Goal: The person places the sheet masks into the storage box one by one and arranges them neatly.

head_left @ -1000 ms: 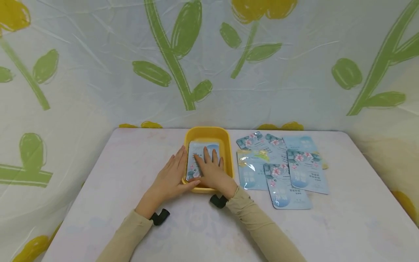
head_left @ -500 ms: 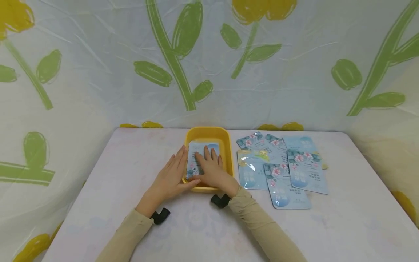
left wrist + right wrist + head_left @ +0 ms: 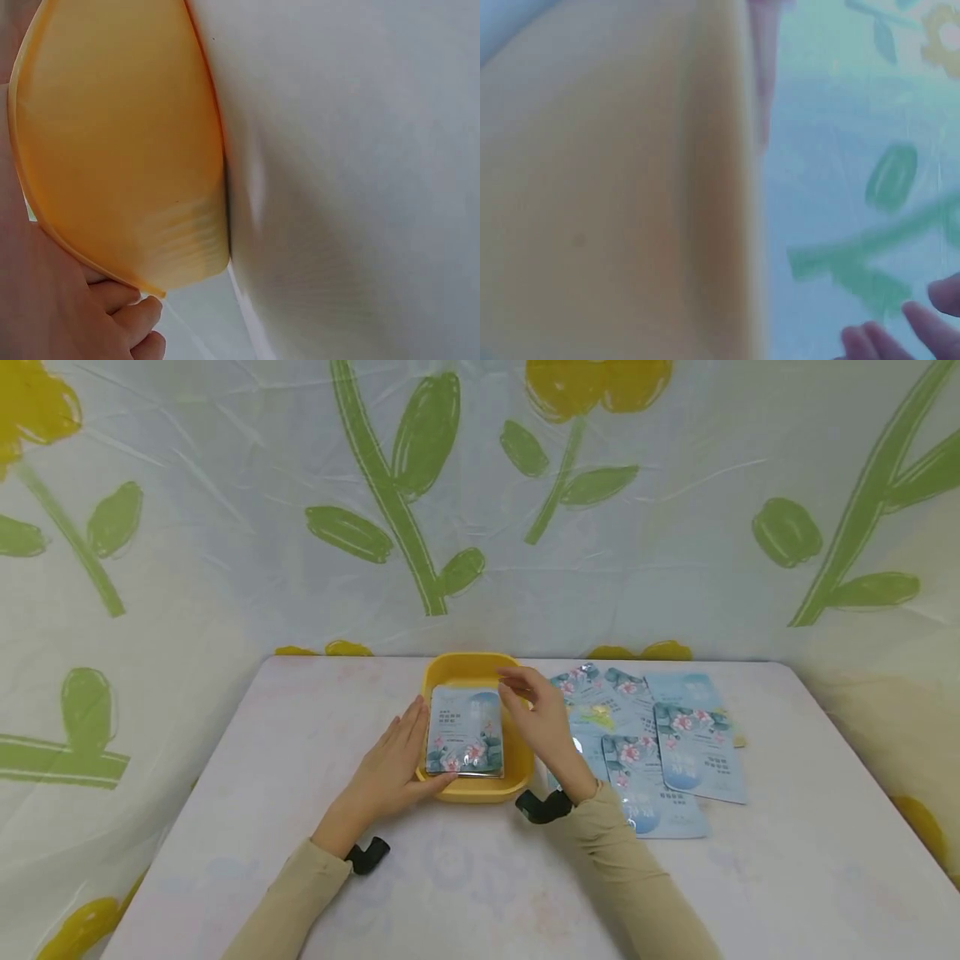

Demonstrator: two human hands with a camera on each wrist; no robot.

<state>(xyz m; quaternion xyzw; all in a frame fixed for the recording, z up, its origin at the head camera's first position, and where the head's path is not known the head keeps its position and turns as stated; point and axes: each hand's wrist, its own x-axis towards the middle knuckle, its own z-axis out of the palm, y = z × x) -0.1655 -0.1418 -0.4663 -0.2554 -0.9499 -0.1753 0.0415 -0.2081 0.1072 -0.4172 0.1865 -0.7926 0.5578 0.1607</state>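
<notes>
the head view looks forward and down over the worktop (image 3: 450, 902); the wrist views, very near, share the yellow tray (image 3: 480, 792) with it, the right also facing the backdrop (image 3: 817, 112).

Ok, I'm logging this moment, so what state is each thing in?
Yellow tray: upright, partly filled
Top packet in the tray: lying flat
Loose packets: flat, overlapping beside the tray
Left hand: fingers straight, touching the tray's rim
Right hand: fingers bent, by the tray's rim, holding nothing visible
</notes>
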